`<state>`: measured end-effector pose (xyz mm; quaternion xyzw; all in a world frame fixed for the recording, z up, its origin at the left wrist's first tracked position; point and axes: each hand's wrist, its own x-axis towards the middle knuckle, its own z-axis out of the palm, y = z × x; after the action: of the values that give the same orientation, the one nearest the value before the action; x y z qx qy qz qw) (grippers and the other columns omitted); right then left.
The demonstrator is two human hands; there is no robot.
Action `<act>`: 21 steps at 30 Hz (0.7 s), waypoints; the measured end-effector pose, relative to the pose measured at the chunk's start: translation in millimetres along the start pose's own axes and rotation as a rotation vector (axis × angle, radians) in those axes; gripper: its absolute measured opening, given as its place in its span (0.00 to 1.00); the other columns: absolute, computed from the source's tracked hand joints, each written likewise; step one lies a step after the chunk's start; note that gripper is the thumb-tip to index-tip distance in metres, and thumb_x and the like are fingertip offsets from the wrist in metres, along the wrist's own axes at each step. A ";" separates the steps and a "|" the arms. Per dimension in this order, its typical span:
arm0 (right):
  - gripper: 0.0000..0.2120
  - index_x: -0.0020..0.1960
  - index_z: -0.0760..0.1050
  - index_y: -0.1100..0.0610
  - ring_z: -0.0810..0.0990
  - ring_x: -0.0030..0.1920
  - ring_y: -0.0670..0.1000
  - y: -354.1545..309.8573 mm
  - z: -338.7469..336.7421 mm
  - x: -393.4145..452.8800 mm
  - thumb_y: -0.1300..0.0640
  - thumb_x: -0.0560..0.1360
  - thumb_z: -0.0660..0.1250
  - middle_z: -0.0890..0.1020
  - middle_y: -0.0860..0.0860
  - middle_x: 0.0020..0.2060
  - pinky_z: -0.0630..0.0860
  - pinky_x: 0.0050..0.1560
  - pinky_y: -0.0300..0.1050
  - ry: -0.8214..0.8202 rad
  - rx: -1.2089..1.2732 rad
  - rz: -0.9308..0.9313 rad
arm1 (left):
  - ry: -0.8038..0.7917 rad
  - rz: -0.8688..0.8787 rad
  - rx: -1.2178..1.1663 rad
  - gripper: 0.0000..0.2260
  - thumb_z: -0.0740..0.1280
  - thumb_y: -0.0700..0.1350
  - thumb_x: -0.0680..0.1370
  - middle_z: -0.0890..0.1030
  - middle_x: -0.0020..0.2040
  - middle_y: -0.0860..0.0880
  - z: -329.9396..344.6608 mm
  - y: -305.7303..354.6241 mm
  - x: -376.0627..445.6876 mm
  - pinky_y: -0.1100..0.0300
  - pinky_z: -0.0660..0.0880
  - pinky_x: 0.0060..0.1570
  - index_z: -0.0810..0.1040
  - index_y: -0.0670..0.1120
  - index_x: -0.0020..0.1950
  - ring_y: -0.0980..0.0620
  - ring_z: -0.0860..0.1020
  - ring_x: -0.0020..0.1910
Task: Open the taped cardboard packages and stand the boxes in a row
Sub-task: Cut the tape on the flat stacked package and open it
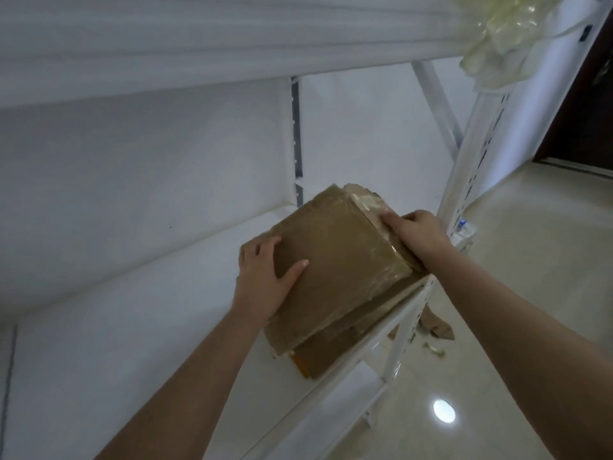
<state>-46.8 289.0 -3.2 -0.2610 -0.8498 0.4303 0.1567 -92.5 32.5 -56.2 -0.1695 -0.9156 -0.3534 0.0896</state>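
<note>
A flat brown cardboard package wrapped in glossy clear tape (338,263) lies tilted on the front edge of a white metal shelf (185,313), between the 2 hands. The left hand (265,277) grips its near-left edge, thumb on top and fingers curled round the side. The right hand (416,234) presses loosely curled fingers on the taped far-right edge. Below the right hand, a cardboard scrap (438,325) lies on the glossy beige floor (530,293).

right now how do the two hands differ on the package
The left hand lies on the left edge of the package, thumb spread over the top face; the right hand is at the right edge. The left hand rests on plain cardboard; the right hand's fingertips press on the shiny tape along the side. Both touch the same package on the white shelf.
</note>
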 end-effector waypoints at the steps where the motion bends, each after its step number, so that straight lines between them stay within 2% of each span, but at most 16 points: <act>1: 0.25 0.41 0.79 0.61 0.80 0.38 0.52 -0.6 -2.0 -7.1 0.37 0.74 0.66 0.82 0.54 0.37 0.78 0.50 0.53 0.026 0.079 0.012 | 0.017 0.014 0.004 0.31 0.66 0.63 0.74 0.65 0.72 0.47 -5.2 -1.2 1.8 0.46 0.67 0.68 0.67 0.50 0.72 0.46 0.63 0.72; 3: 0.19 0.37 0.76 0.55 0.80 0.38 0.51 -0.9 -4.3 -20.9 0.40 0.74 0.69 0.80 0.51 0.35 0.78 0.50 0.54 0.113 0.217 0.029 | 0.066 0.021 -0.028 0.31 0.68 0.62 0.74 0.66 0.71 0.46 -15.8 -3.3 4.1 0.48 0.68 0.67 0.67 0.49 0.72 0.46 0.65 0.70; 6: 0.17 0.37 0.76 0.55 0.80 0.37 0.50 0.2 -3.7 -36.8 0.42 0.72 0.72 0.81 0.50 0.35 0.78 0.44 0.48 0.183 0.377 0.044 | 0.174 -0.072 -0.152 0.35 0.71 0.58 0.74 0.64 0.72 0.43 -32.8 -8.9 3.9 0.51 0.66 0.68 0.64 0.46 0.75 0.45 0.66 0.70; 10: 0.18 0.41 0.77 0.56 0.80 0.38 0.49 1.4 8.2 -54.7 0.41 0.71 0.73 0.81 0.50 0.37 0.75 0.39 0.43 0.181 0.428 0.053 | 0.132 -0.195 -0.259 0.39 0.71 0.60 0.73 0.68 0.71 0.43 -47.1 -23.2 -13.6 0.49 0.69 0.66 0.58 0.44 0.76 0.43 0.70 0.69; 14: 0.22 0.48 0.77 0.55 0.82 0.42 0.50 7.1 33.9 -78.7 0.36 0.70 0.71 0.82 0.49 0.41 0.80 0.47 0.52 0.146 0.319 0.052 | 0.150 -0.302 -0.282 0.43 0.73 0.61 0.71 0.70 0.70 0.42 -64.3 -45.8 -50.2 0.47 0.72 0.64 0.57 0.43 0.76 0.42 0.72 0.67; 17: 0.23 0.53 0.75 0.54 0.81 0.45 0.50 18.2 55.3 -108.3 0.35 0.71 0.69 0.81 0.48 0.43 0.79 0.52 0.55 0.083 0.274 0.069 | 0.199 -0.329 -0.285 0.44 0.75 0.57 0.70 0.71 0.68 0.42 -84.6 -56.3 -86.3 0.57 0.70 0.58 0.56 0.40 0.76 0.43 0.72 0.66; 19: 0.25 0.57 0.74 0.55 0.81 0.46 0.50 25.8 69.2 -132.9 0.37 0.72 0.69 0.82 0.49 0.46 0.78 0.54 0.54 0.057 0.268 0.070 | 0.220 -0.378 -0.316 0.44 0.76 0.55 0.70 0.74 0.62 0.46 -99.2 -65.0 -115.1 0.61 0.67 0.55 0.57 0.39 0.76 0.48 0.74 0.62; 21: 0.26 0.61 0.75 0.55 0.80 0.50 0.51 31.6 82.3 -161.9 0.37 0.73 0.69 0.82 0.51 0.52 0.77 0.56 0.54 0.051 0.252 0.054 | 0.240 -0.432 -0.347 0.38 0.76 0.55 0.70 0.76 0.55 0.52 -114.1 -78.8 -148.6 0.61 0.72 0.54 0.65 0.41 0.73 0.53 0.76 0.56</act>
<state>54.4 157.4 -83.5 -0.2729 -0.7775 0.5309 0.1979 20.8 -136.1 -63.1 0.0593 -0.8394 -0.5328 0.0896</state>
